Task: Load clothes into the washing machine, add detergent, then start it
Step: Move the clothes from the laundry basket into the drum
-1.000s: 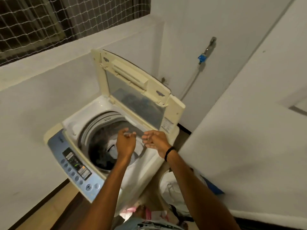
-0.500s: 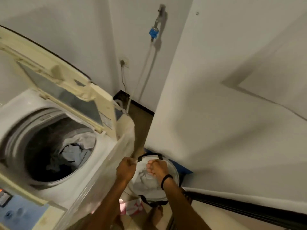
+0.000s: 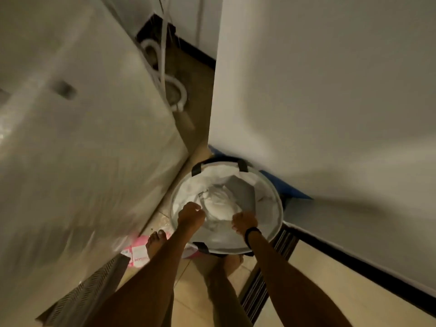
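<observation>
Down at the lower middle of the frame, both hands reached into the round laundry basket (image 3: 271,223) on the floor. The left hand (image 3: 190,214) hung over the white clothes (image 3: 218,205) with fingers loosely curled, holding nothing I could make out; the right hand (image 3: 244,223) had its fingers hooked downward at the cloth, grip unclear. The washing machine (image 3: 82,138) filled the left of the frame. Gathering 1 full bundle with both hands, tucking loose ends, would probably avoid drops.
</observation>
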